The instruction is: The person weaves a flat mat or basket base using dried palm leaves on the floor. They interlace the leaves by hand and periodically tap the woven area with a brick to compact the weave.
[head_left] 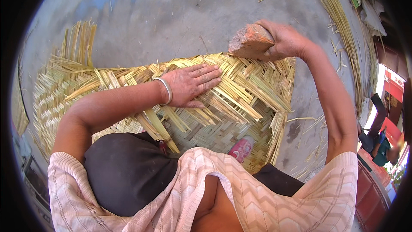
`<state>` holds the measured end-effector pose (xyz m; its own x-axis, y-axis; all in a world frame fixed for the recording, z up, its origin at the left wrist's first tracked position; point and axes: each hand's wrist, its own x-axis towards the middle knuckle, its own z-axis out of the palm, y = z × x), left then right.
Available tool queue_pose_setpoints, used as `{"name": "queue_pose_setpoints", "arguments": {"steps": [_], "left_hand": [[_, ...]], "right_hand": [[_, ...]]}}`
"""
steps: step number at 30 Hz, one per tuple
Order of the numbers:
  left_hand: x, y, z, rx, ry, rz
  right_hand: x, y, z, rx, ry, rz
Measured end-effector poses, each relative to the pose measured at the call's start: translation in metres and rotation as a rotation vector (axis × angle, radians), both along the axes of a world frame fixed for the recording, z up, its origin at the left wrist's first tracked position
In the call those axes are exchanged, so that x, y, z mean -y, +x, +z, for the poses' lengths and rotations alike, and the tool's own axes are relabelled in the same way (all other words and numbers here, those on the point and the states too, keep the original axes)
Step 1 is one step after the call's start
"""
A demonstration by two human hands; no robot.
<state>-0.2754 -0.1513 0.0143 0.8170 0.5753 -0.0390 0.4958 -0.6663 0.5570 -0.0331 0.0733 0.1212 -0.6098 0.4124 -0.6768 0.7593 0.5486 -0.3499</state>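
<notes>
Pressing the woven mat (240, 86) flat w/ open left hand (191, 83); right hand (285, 41) grips a brick chunk (251, 43) just above mat's far edge, nearer it.

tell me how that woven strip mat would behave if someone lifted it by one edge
The woven mat would probably flex and sag, being thin flat strips. It looks light for its size. Loose strip ends at the unfinished edge may splay or slip.
</notes>
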Motion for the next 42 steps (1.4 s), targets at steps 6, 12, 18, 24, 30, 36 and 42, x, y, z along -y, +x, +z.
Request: {"name": "queue_pose_setpoints", "arguments": {"steps": [6, 12, 18, 24, 30, 36, 42], "left_hand": [[0.000, 0.001, -0.013, -0.029, -0.043, -0.039], [0.004, 0.005, -0.028, -0.133, -0.073, -0.098], [0.010, 0.007, -0.041, -0.157, 0.011, -0.093], [0.021, 0.015, -0.054, 0.027, 0.259, -0.162], [0.022, 0.026, -0.065, -0.078, 0.161, -0.239], [0.023, 0.025, -0.065, -0.054, 0.167, -0.213], [0.023, 0.028, -0.066, -0.043, 0.170, -0.208]], "right_hand": [[0.027, 0.014, -0.001, -0.132, 0.240, 0.050], [0.061, 0.015, 0.003, -0.088, 0.357, 0.108], [0.081, 0.016, -0.012, -0.209, 0.471, 0.096], [0.103, 0.032, -0.021, -0.326, 0.602, 0.075], [0.103, 0.033, -0.012, -0.366, 0.597, 0.080], [0.061, 0.027, 0.054, -0.467, 0.662, -0.014], [0.055, 0.018, 0.084, -0.791, 0.758, -0.195]]}}
